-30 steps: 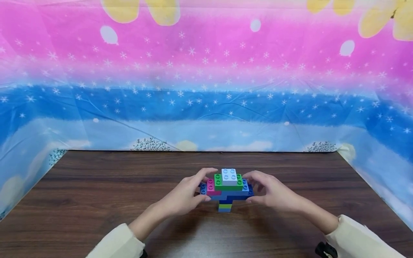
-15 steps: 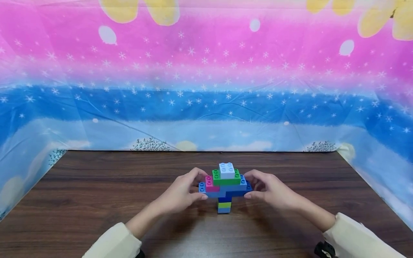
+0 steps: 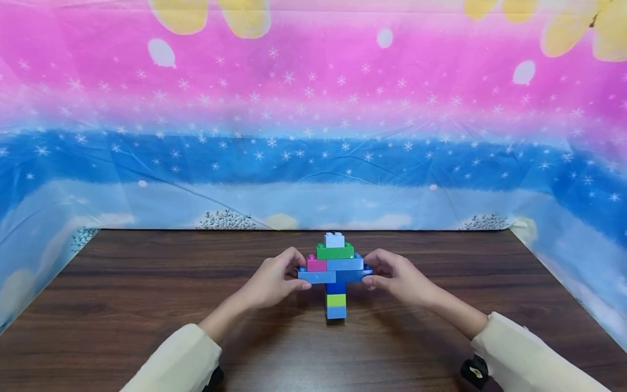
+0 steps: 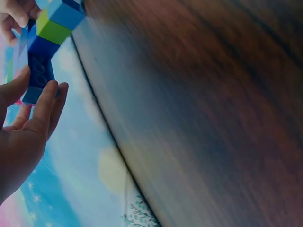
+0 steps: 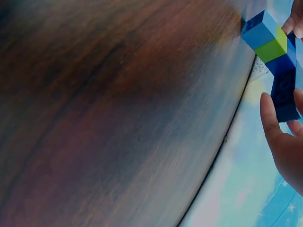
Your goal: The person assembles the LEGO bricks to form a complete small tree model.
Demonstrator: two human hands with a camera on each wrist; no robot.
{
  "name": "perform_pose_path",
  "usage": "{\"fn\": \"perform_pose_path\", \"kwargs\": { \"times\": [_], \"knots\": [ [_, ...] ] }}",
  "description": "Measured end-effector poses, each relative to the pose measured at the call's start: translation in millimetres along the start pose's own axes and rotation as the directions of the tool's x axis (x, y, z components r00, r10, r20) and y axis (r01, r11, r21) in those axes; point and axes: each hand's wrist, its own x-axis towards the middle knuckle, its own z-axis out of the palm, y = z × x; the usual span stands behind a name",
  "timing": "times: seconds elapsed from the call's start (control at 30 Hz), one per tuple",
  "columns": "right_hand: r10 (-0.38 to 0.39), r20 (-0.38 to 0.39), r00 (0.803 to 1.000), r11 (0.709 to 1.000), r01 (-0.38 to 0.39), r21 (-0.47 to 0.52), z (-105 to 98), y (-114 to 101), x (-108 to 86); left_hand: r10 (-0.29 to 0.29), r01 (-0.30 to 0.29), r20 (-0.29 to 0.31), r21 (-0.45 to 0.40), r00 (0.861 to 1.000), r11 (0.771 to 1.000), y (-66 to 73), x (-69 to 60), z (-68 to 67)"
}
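Observation:
A toy-brick model (image 3: 345, 264) shaped like a tree is held between the two hands in the head view. A white brick tops it, with a green one below, then a pink and a light blue one. Two long blue bricks form its widest row. Its narrow stem (image 3: 336, 300) is dark blue, lime and light blue. The left hand (image 3: 272, 279) pinches the left end of the wide row, thumb in front. At the opposite end, the right hand (image 3: 403, 276) pinches the dark blue brick. In the right wrist view the stem's hollow underside (image 5: 254, 21) shows.
The model is over a dark wood-grain table (image 3: 147, 283). Behind the table's far edge hangs a pink and blue cloth (image 3: 313, 158) with snowflakes, which also runs along both sides.
The model has tipped so that its front faces the camera and its studs are mostly out of sight. Both hands have moved slightly up and left with it, keeping hold of its ends.

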Motion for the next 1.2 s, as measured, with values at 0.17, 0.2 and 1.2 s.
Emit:
{"fn": "perform_pose_path", "kwargs": {
  "times": [0.17, 0.2, 1.2],
  "knots": [
    [0.032, -0.012, 0.999, 0.999, -0.032, 0.019, 1.0, 3.0, 8.1, -0.048, 0.048, 0.001, 0.019, 0.999, 0.999, -6.2, 6.2, -0.6],
    [0.039, -0.013, 0.999, 0.999, -0.038, 0.016, 1.7, 4.0, 9.7, -0.054, 0.054, 0.002, 0.022, 0.999, 0.998, -7.1, 7.2, -0.6],
    [0.131, 0.067, 0.989, 0.99, -0.127, -0.065, 8.7, 19.0, 19.0, -0.045, 0.033, 0.043, 0.239, 0.998, 0.971, -15.1, 19.4, 6.6]
  ]
}}
